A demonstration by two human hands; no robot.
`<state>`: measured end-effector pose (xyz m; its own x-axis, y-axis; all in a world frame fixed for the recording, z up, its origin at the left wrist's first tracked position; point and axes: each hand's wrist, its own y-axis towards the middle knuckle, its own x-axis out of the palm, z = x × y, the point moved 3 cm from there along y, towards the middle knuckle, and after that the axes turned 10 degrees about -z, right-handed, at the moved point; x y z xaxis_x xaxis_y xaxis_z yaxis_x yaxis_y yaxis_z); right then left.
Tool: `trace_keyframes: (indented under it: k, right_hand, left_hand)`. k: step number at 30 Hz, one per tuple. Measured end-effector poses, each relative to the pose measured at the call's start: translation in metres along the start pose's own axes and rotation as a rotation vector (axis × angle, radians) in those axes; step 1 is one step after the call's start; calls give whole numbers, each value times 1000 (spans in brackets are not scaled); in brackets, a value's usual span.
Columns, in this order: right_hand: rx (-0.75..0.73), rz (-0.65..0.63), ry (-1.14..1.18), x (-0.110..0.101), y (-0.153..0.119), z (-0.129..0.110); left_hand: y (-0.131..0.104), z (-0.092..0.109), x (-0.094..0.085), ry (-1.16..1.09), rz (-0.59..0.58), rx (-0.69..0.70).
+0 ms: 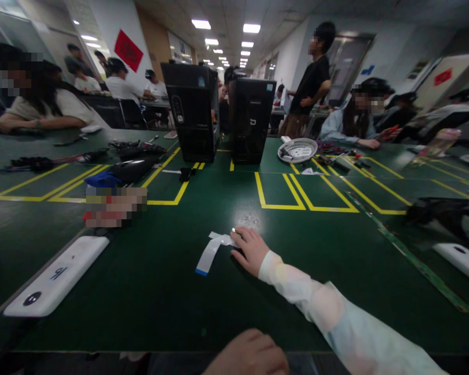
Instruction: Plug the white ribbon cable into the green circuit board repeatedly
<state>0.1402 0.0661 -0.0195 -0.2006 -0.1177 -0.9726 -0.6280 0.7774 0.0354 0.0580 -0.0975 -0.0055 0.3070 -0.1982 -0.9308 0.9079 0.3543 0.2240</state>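
Note:
My right hand (251, 251), in a pale sleeve, lies palm down over the table. Its fingers are stretched out and its thumb stands apart from them. The fingertips rest at the right end of a white flat ribbon cable (209, 254). This cable bends on the table, and its near end has a blue tip. At the bottom edge of the view is my left hand (248, 357), knuckles up and fingers curled. Its fingertips are hidden, so anything inside them cannot be made out.
Two black computer towers (193, 114) (252, 122) stand ahead on the green table (160, 312). A white power bank-like device (58, 276) lies at left, a long green strip (426, 265) at right. Farther back are a white basket (297, 150), cables (42, 161) and several seated people.

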Motion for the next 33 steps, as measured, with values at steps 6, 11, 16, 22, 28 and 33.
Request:
trace_keyframes:
  k: [6, 11, 16, 22, 28, 33]
  right_hand:
    - [-226, -48, 93, 14, 2, -58]
    - [-316, -77, 116, 14, -5, -55]
    - [-146, 136, 27, 1, -16, 24]
    - [515, 305, -188, -40, -84, 191]
    - [1215, 235, -255, -76, -194, 284]
    - [1343, 150, -176, -79, -228, 293]
  left_hand:
    - [-68, -52, -87, 63, 164, -463]
    - [-118, -111, -98, 84, 210, -643]
    - [-150, -148, -85, 94, 239, -826]
    - [-162, -154, -74, 94, 205, -878]
    - [-163, -155, -69, 113, 200, -886]
    - [-164, -156, -67, 111, 195, -893]
